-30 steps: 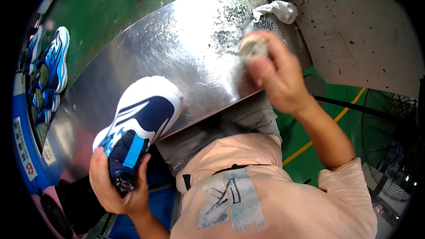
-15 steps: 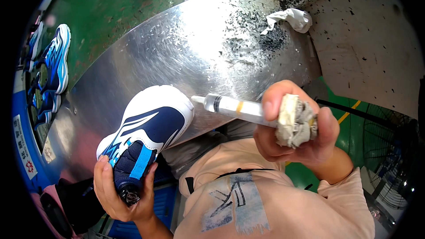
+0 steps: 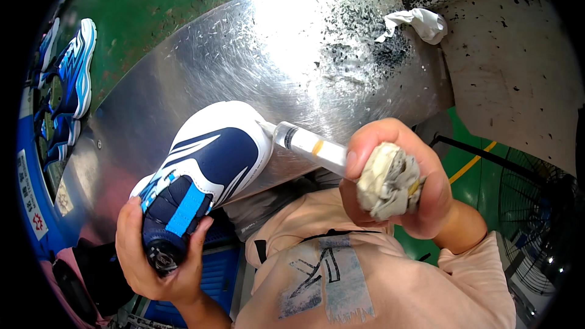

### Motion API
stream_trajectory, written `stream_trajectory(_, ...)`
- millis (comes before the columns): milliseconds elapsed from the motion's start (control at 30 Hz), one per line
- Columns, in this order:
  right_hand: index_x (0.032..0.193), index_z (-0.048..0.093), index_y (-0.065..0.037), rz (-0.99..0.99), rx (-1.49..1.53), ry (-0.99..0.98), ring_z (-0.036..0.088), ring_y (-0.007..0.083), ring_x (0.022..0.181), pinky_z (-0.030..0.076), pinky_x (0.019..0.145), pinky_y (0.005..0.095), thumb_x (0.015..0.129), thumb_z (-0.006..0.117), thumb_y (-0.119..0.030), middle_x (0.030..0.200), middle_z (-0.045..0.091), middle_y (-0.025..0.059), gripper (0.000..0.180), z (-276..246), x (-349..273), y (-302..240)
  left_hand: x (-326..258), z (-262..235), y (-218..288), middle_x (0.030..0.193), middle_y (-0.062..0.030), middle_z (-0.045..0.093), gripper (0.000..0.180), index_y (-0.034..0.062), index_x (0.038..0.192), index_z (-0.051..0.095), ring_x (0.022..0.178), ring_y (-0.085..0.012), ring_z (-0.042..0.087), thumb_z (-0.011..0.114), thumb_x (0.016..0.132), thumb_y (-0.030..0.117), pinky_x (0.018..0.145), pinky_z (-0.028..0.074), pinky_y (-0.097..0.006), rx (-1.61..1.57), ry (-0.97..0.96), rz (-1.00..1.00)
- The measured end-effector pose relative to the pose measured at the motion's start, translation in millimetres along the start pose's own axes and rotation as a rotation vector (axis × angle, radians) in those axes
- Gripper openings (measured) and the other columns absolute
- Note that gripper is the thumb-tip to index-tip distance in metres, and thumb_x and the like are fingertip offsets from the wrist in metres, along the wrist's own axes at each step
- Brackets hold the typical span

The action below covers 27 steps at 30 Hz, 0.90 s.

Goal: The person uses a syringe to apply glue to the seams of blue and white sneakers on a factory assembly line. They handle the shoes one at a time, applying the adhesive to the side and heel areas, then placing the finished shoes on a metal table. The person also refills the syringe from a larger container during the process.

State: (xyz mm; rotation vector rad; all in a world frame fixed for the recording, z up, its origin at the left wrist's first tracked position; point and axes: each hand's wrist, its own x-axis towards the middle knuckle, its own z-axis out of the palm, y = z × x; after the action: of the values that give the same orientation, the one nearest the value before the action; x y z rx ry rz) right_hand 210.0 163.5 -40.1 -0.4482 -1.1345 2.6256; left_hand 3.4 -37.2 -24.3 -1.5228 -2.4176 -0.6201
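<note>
My left hand (image 3: 161, 265) is wrapped round the heel end of a navy and white sneaker (image 3: 222, 155) with a bright blue pull strip. A dark, round-ended form fills the shoe's opening. In my right hand (image 3: 396, 176) is a clear syringe (image 3: 314, 146) with a black plunger seal and a yellowish band on the barrel. Its nozzle meets the edge of the white sole near the toe, seemingly touching it. A wad of dirty whitish cloth (image 3: 390, 186) covers the plunger end inside the same grip.
Below the hands lies a shiny metal tabletop (image 3: 201, 73), speckled with black bits toward the far right. A crumpled white cloth (image 3: 423, 24) rests there. Several blue sneakers (image 3: 76, 73) stand at the far left. A black wire fan (image 3: 530, 219) is at the right.
The syringe has shifted left and slightly up with my right hand, bringing its nozzle against the shoe's sole edge. My left hand and the sneaker have moved slightly left.
</note>
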Motion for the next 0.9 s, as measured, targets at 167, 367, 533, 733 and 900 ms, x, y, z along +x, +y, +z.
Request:
stream_trajectory(167,0.130,0.040,0.003,-0.059,-0.044,0.030,0.050,0.0125,0.102,0.043,0.086,0.0263,0.092,0.053,-0.054,0.114,0.053,0.0083,0.070,0.8,4.6,13.1,30.0,2.1,-11.4,0.099,-0.0109,0.063,0.065,-0.0061,0.113,0.058,0.092,-0.0179,0.060,0.088,0.056,0.004,0.086,0.047,-0.028,-0.193,-0.162,-0.122)
stream_trajectory(367,0.128,0.041,0.003,-0.202,-0.117,-0.025,0.055,0.0132,0.094,0.046,0.080,0.0255,0.091,0.057,-0.050,0.111,0.056,0.0087,0.067,6.3,12.7,20.9,68.9,-12.2,-21.8,0.090,-0.0094,0.065,0.063,-0.0056,0.106,0.058,0.084,-0.0150,0.064,0.088,0.051,0.001,0.079,0.051,-0.025,-0.448,-0.337,-0.486)
stream_trajectory(533,0.121,0.044,0.006,-0.211,-0.338,-0.094,0.057,0.0096,0.080,0.047,0.069,0.0223,0.084,0.057,-0.059,0.097,0.060,0.0069,0.076,5.7,11.8,16.1,88.0,-14.3,-30.9,0.090,-0.0091,0.065,0.062,-0.0047,0.104,0.059,0.082,-0.0151,0.065,0.088,0.051,0.002,0.079,0.052,-0.026,-0.509,-0.424,-0.521)
stream_trajectory(733,0.121,0.047,0.004,-0.327,-0.423,-0.144,0.062,0.0153,0.080,0.050,0.070,0.0259,0.084,0.062,-0.053,0.096,0.063,0.0083,0.070,-2.7,9.4,13.3,98.7,-12.9,-45.7,0.086,-0.0049,0.063,0.060,-0.0021,0.099,0.061,0.077,-0.0111,0.062,0.089,0.048,0.012,0.073,0.049,-0.023,-0.542,-0.459,-0.549)
stream_trajectory(900,0.117,0.052,-0.001,-0.564,-1.051,0.133,0.065,0.0222,0.081,0.052,0.069,0.0302,0.085,0.066,-0.045,0.094,0.063,0.0109,0.056,-33.0,10.0,-17.8,139.4,-2.0,-109.1,0.087,-0.0007,0.062,0.057,0.0019,0.100,0.062,0.076,-0.0097,0.058,0.086,0.052,0.022,0.073,0.047,-0.022,-0.623,-0.416,-0.441)
